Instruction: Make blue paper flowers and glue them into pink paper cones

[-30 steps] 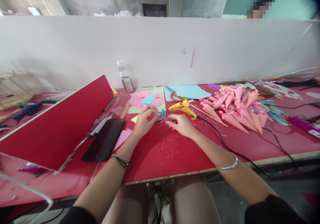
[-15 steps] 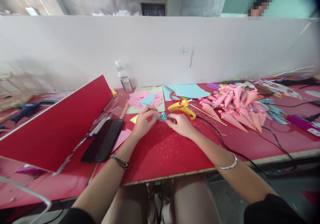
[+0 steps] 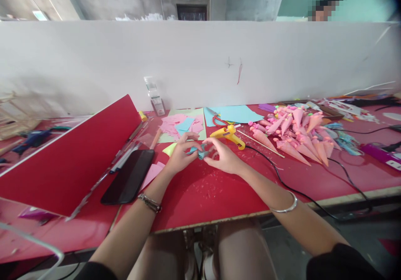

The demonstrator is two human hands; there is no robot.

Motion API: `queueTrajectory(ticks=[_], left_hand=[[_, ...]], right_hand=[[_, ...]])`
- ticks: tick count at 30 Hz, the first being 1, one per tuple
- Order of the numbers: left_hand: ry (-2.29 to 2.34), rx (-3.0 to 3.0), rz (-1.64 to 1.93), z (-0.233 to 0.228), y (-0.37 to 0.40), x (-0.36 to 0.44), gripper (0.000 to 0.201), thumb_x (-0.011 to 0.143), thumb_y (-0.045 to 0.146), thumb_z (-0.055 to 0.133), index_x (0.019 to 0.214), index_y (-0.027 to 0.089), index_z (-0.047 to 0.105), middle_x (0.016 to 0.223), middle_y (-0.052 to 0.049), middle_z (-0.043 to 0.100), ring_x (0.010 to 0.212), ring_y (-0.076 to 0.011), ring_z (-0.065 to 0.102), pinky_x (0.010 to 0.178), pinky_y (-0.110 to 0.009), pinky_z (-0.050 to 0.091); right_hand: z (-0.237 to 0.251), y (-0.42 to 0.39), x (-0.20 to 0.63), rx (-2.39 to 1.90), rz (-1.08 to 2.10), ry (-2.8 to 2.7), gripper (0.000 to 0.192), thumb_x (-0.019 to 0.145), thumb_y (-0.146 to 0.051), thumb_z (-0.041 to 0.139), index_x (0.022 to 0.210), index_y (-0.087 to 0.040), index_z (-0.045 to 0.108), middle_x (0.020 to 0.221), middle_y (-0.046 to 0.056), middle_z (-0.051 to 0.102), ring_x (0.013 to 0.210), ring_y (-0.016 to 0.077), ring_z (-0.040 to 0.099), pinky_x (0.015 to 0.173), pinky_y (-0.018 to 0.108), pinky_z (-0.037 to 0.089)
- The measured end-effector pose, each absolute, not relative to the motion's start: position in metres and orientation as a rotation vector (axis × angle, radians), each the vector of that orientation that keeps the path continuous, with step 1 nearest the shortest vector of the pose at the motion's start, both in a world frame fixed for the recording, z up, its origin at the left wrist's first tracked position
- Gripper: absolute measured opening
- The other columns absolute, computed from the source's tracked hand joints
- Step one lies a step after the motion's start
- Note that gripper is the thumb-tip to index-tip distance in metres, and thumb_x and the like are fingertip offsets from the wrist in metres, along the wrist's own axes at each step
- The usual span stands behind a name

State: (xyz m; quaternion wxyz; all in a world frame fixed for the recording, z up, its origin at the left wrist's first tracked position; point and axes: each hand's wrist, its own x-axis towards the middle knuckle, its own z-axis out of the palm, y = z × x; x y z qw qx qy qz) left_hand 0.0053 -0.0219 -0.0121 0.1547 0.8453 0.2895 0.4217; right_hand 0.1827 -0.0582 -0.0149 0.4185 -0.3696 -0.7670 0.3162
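I see my left hand (image 3: 179, 155) and right hand (image 3: 223, 157) have drawn together since a second ago, both now pinching the blue paper coil (image 3: 200, 152) just above the red table (image 3: 213, 190), beside the yellow glue gun (image 3: 228, 134), so the spiral looks wound tighter.

A craft workshop: a red worktable (image 3: 213, 192) against a white partition (image 3: 200, 59), a yellow glue gun (image 3: 228, 134) at twelve o'clock, piled pink paper cones (image 3: 297, 136) at two, bare concrete walls beyond.
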Motion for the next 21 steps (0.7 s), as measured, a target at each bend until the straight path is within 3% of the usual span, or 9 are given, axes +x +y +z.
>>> queueTrajectory(ticks=[5, 9, 15, 21], left_hand=[[0.790, 2.435, 1.140, -0.013, -0.022, 0.006, 0.013, 0.073, 0.010, 0.052, 0.071, 0.018, 0.061, 0.103, -0.005, 0.047, 0.100, -0.0166, 0.048, 0.086, -0.033, 0.042], [0.744, 2.447, 1.079, -0.013, -0.023, 0.008, 0.013, 0.076, 0.013, 0.051, 0.072, 0.019, 0.062, 0.101, -0.005, 0.048, 0.099, -0.0167, 0.049, 0.086, -0.033, 0.042], [0.764, 2.382, 1.149, -0.012, -0.023, 0.006, 0.021, 0.077, 0.015, 0.050, 0.097, 0.020, 0.053, 0.099, -0.006, 0.051, 0.096, -0.0169, 0.049, 0.081, -0.032, 0.044], [0.831, 2.412, 1.263, -0.011, -0.026, 0.005, 0.022, 0.075, 0.018, 0.053, 0.096, 0.018, 0.049, 0.093, -0.006, 0.052, 0.086, -0.0155, 0.052, 0.077, -0.030, 0.045]], right_hand=[[-0.016, -0.052, 0.184, -0.954, 0.831, -1.875, 0.024, 0.081, -0.024, 0.045, 0.104, -0.020, 0.050, 0.104, 0.005, 0.056, 0.080, 0.0114, 0.055, 0.073, 0.027, 0.046], [-0.019, -0.047, 0.185, -1.012, 0.718, -1.891, 0.012, 0.078, -0.022, 0.049, 0.084, -0.017, 0.058, 0.083, 0.003, 0.060, 0.071, 0.0118, 0.055, 0.065, 0.025, 0.045], [-0.025, -0.043, 0.186, -1.031, 0.839, -1.672, 0.011, 0.075, -0.027, 0.052, 0.080, -0.018, 0.052, 0.074, 0.001, 0.059, 0.067, 0.0126, 0.057, 0.063, 0.026, 0.048], [-0.025, -0.040, 0.186, -0.990, 0.869, -1.509, 0.011, 0.072, -0.025, 0.053, 0.079, -0.019, 0.047, 0.076, 0.001, 0.058, 0.067, 0.0131, 0.059, 0.064, 0.027, 0.050]])
